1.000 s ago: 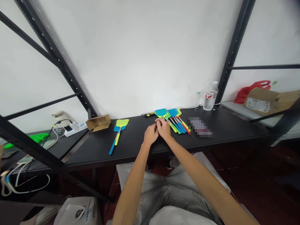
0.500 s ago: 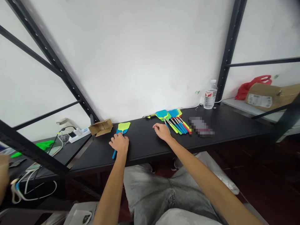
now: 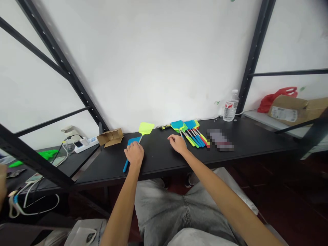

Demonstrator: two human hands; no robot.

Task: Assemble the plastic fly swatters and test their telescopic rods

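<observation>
A yellow-green fly swatter (image 3: 146, 128) is in my left hand (image 3: 135, 152), whose fingers are closed round its lower part. Its head points up and to the right, raised off the blue fly swatter (image 3: 125, 166), which lies partly hidden beneath that hand. My right hand (image 3: 177, 143) rests over the table with curled fingers and nothing visible in them. Just right of it lies a row of several fly swatters (image 3: 191, 131) in blue, green, yellow and red, heads toward the wall. One blue-handled swatter (image 3: 176, 125) runs partly behind my right hand.
An open cardboard box (image 3: 110, 137) stands on the black table (image 3: 156, 160) at left, near a power strip (image 3: 87, 145). At right are a blurred-out item (image 3: 219, 139) and a water bottle (image 3: 231, 106). Black metal posts (image 3: 252, 58) frame both sides. Someone's hand (image 3: 2, 184) shows at the left edge.
My left hand has moved slightly up and right, carrying the yellow-green fly swatter off the blue one. My right hand stays about where it was.
</observation>
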